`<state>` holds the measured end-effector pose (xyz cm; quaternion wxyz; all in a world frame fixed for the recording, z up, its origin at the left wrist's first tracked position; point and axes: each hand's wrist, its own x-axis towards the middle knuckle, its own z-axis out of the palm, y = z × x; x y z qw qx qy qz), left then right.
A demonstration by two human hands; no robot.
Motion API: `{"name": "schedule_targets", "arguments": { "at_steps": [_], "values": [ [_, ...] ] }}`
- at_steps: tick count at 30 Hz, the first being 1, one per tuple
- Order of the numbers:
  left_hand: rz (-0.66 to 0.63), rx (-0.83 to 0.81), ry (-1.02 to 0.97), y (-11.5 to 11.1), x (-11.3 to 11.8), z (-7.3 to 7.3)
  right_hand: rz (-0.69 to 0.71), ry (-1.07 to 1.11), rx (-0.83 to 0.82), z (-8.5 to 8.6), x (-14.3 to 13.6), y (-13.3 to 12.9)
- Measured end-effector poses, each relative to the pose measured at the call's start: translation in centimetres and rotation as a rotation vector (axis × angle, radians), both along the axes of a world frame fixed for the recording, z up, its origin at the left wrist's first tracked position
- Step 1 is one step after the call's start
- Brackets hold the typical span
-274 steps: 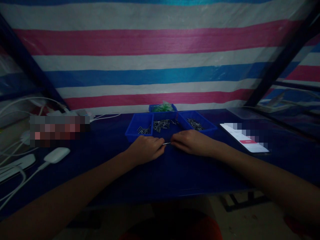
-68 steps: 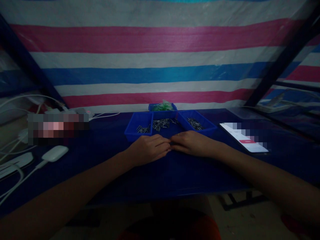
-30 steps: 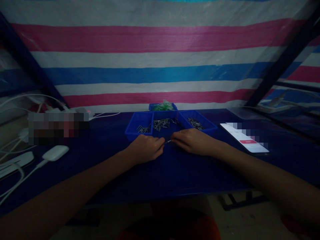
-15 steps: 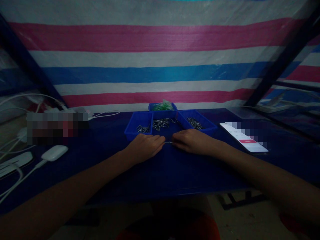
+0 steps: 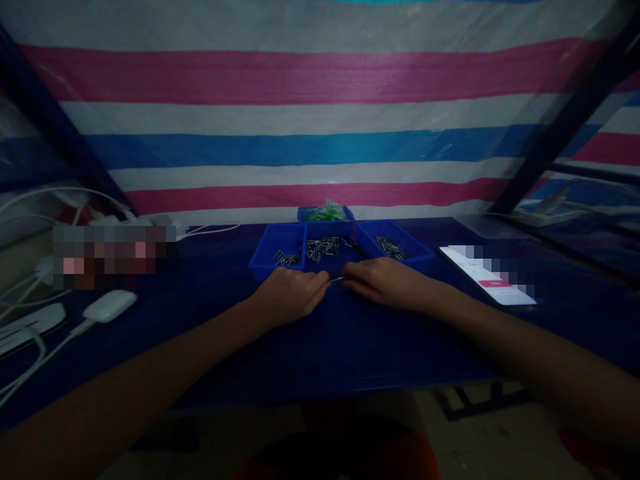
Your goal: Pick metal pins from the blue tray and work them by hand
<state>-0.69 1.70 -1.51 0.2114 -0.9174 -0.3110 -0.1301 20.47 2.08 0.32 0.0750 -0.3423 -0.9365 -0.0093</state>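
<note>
Between my two hands is a thin metal piece (image 5: 337,279), its ends pinched in the fingertips of my left hand (image 5: 293,295) and my right hand (image 5: 383,281). Both hands are closed, just in front of the blue bins. Small metal pieces lie in the left blue bin (image 5: 267,248), close behind my left hand. More lie in the right blue bin (image 5: 417,251), behind my right hand. A loose pile of metal pieces (image 5: 320,249) rests between these bins. The back blue bin (image 5: 327,226) holds green and clear plastic.
A lit phone (image 5: 487,275) lies on the blue table (image 5: 320,353) at the right. White cables and a white charger (image 5: 110,306) are at the left. A striped sheet (image 5: 320,80) hangs behind the table, between dark posts.
The thin metal piece has tilted, its right end now higher. The fingers of my right hand have moved slightly up and left; my left hand has barely moved.
</note>
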Motion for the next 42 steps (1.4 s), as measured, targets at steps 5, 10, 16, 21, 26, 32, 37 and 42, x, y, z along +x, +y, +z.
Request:
{"name": "schedule_targets", "arguments": {
  "at_steps": [5, 10, 16, 21, 26, 32, 37, 42],
  "values": [
    [0.005, -0.019, -0.002, 0.1, 0.1, -0.1, -0.005, -0.017, 0.018, 0.0, 0.0, 0.1],
    [0.007, -0.022, 0.000, 0.1, 0.1, 0.0, -0.025, -0.032, 0.010, 0.0, -0.1, 0.0],
    [0.028, -0.027, 0.018, 0.1, 0.2, 0.0, 0.003, 0.074, -0.007, 0.2, -0.1, -0.2],
    [0.041, -0.019, 0.009, 0.2, 0.1, -0.1, 0.134, 0.056, -0.039, 0.3, 0.0, -0.3],
    [0.046, -0.037, -0.015, 0.2, 0.2, -0.1, 0.172, 0.015, -0.027, 0.2, 0.0, -0.2],
    [0.062, -0.053, -0.040, 0.2, 0.1, -0.2, 0.091, -0.002, 0.060, 0.3, 0.1, -0.1],
    [-0.014, -0.092, 0.036, 0.3, 0.1, -0.3, 0.006, 0.025, 0.170, 0.7, 0.2, 0.0],
    [-0.045, -0.127, 0.091, 0.1, 0.3, -0.5, -0.279, 0.031, 0.371, 1.3, 0.7, 0.4]
  ]
}}
